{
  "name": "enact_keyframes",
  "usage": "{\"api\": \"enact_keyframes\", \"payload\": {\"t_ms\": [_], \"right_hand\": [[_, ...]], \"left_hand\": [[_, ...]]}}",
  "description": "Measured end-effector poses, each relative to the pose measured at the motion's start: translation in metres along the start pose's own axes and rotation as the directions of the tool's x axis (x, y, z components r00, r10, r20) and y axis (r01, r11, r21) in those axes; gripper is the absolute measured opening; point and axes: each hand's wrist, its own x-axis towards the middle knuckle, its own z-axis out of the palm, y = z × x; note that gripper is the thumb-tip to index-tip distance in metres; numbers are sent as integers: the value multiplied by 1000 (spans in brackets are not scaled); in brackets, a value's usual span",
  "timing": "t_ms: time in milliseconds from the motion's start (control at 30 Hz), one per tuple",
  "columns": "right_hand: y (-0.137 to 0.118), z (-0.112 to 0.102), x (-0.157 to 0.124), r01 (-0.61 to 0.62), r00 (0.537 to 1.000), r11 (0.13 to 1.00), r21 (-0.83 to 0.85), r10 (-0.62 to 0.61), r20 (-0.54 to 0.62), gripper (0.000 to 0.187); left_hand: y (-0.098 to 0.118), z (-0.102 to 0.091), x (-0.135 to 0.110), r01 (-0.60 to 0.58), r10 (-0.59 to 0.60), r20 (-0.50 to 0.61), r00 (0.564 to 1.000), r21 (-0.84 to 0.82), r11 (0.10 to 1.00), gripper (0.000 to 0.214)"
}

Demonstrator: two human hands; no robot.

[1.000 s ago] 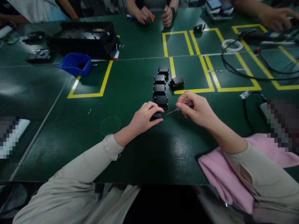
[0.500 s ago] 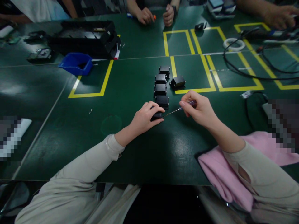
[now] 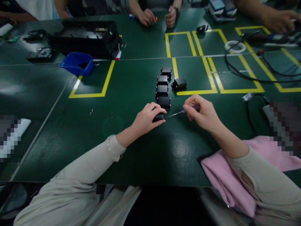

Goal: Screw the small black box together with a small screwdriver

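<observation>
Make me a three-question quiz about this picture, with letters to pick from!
1. Where is the blue bin? A far left of the table B on the pink cloth C in a hand
2. How many black boxes stand in the row beyond the hands? A two B four C seven
3. What does the right hand do? A lies flat B grips a screwdriver C holds a cup

Answers: 1 A, it sits by the yellow tape. 2 B, four line up. 3 B, its tip points at the box under the left hand.
</observation>
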Motion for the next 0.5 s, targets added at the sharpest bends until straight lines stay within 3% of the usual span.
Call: {"api": "enact_keyframes", "payload": {"t_ms": [167, 500], "right_hand": [[-7, -1, 0, 12, 999, 999, -32, -11, 49, 13], [-14, -3, 1, 159, 986, 973, -169, -147, 80, 11]], "left_hand": [[-1, 0, 0, -7, 7, -2, 1000, 4, 1000, 29], [-1, -1, 0, -6, 6, -7, 1000, -1, 1000, 29]]}}
